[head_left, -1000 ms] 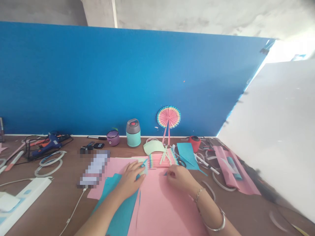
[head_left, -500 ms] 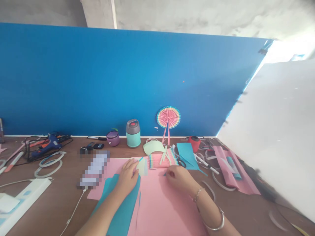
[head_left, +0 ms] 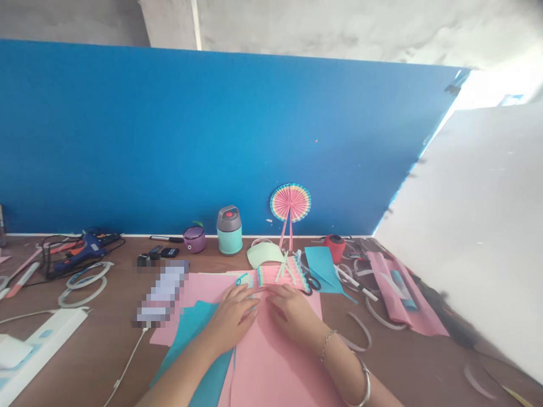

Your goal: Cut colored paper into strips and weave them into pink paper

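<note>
My left hand [head_left: 235,317] and my right hand [head_left: 293,311] are close together over a large pink sheet [head_left: 280,367]. Both are closed, with bent fingers and fingertips low at the far edge of a pink paper. A pale green and blue end of this striped paper [head_left: 243,280] curls up past my left fingertips. My hands cover most of it. Just beyond lies a pleated striped paper [head_left: 267,277] with pale strips [head_left: 285,270] on top. A teal sheet [head_left: 199,339] is under my left forearm.
Black-handled scissors [head_left: 313,281] and a blue paper [head_left: 324,268] lie to the right. A round pleated fan [head_left: 291,202] leans on the blue partition [head_left: 190,141]. Behind are a teal flask [head_left: 229,237] and purple pot [head_left: 194,238]. A phone [head_left: 165,294], glue gun [head_left: 87,251] and power strip [head_left: 46,345] are left.
My right hand has moved left and my left hand slightly right and nearer me, so the gap between them has narrowed. The striped paper's left end now curls up.
</note>
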Motion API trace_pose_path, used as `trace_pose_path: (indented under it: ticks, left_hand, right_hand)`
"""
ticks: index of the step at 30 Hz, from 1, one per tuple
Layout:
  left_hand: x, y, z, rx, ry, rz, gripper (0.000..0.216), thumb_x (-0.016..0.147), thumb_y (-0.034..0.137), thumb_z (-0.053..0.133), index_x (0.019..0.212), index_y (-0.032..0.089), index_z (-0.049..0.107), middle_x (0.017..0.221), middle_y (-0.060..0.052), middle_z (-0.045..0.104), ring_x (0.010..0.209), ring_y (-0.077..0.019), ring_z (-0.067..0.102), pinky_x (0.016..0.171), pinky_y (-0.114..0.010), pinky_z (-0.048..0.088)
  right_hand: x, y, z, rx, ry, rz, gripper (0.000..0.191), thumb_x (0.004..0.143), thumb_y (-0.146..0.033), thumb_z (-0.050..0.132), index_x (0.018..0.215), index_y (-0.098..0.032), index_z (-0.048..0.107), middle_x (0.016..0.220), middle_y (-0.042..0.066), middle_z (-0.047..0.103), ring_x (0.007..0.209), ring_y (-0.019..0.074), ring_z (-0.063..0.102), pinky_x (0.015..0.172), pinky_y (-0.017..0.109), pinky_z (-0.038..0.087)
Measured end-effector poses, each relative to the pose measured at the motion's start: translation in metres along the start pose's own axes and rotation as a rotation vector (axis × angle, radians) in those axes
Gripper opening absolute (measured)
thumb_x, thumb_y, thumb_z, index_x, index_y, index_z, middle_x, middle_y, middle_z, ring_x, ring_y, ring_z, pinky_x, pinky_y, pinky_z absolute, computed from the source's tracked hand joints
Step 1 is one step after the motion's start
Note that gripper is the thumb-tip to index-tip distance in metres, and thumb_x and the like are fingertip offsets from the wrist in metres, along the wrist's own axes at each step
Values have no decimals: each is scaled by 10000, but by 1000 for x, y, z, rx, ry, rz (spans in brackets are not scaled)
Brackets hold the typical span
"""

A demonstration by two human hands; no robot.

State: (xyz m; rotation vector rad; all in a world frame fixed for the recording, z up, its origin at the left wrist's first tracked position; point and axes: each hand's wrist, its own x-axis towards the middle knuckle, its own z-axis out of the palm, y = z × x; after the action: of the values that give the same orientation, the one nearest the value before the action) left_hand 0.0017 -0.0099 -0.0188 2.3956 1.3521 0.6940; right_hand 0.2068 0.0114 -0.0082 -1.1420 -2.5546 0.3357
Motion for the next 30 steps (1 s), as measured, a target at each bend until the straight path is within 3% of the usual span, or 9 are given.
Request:
trace_pose_path:
  ticks: [3, 10, 14, 21, 26, 30]
  left_hand:
    - [-1, -1, 3, 14, -18, 3, 322, 871, 277, 440, 1155, 308, 588, 1335, 5, 516, 1275, -245, 376, 1095, -500, 235]
    - [-1, -4, 9, 36, 1, -17, 351, 878, 320, 429, 1206, 295, 551, 1353, -22, 494, 1297, -252, 347, 1094, -491, 230]
    - [0, -3, 9, 40, -9, -18, 326, 882, 309, 419, 1165, 300, 580, 1345, -21, 499, 1298, -255, 345, 1094, -501, 225]
    - [-1, -5, 10, 57, -17, -87, 310, 872, 322, 449, 1141, 302, 601, 1434, -44, 384, 1352, -295, 238, 1077, -541, 235]
    - [-1, -4, 9, 52, -27, -80, 305, 869, 312, 454, 1133, 321, 607, 1419, -28, 412, 1350, -294, 248, 1078, -549, 224]
    - [0, -4, 9, 96, 9, -92, 296, 863, 271, 453, 1108, 295, 618, 1396, -51, 437, 1332, -295, 284, 1063, -559, 250]
  right_hand:
    - [0, 0, 2, -33, 19, -1, 313, 795, -111, 441, 1049, -190, 607, 1215, 89, 538, 1037, 231, 455, 848, 355, 384]
    - [3, 2, 7, -30, 49, 2, 307, 791, -99, 439, 1041, -173, 601, 1179, 93, 552, 1031, 236, 450, 856, 364, 380]
    - [3, 4, 12, -15, 51, -7, 370, 821, -95, 395, 1138, -159, 575, 1197, 93, 557, 1060, 235, 442, 906, 376, 362]
    - [2, 7, 13, -49, 50, -3, 428, 809, -85, 388, 1206, -141, 537, 1247, 102, 529, 1110, 238, 421, 938, 388, 348]
    - [4, 6, 16, -78, 33, -9, 425, 805, -85, 400, 1203, -128, 540, 1249, 114, 529, 1103, 250, 426, 926, 403, 359]
    - [6, 3, 10, -59, 167, -50, 449, 778, -32, 399, 1181, -158, 551, 1163, 98, 574, 1015, 230, 474, 851, 394, 408]
